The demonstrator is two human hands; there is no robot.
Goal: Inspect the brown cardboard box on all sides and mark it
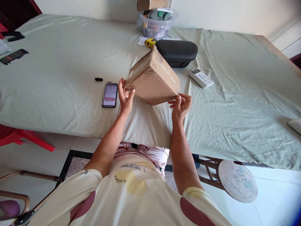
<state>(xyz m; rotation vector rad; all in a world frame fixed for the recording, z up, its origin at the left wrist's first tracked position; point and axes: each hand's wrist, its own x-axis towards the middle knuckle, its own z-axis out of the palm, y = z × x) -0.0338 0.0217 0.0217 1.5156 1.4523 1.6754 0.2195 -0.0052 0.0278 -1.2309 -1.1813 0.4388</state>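
A taped brown cardboard box (154, 78) is held tilted above the table's front edge, one corner pointing away from me. My left hand (125, 95) pinches its near left corner between thumb and fingers. My right hand (180, 105) grips the near right corner with curled fingers. A smartphone (109, 94) with a lit screen lies face up just left of my left hand.
The table is covered by a pale green cloth (70, 62). On it lie a black case (177, 51), a white remote (201, 78), a yellow tape measure (150, 42), a plastic tub (156, 23) and a small black cap (98, 79). A round stool (236, 180) stands below right, a red chair (21, 136) left.
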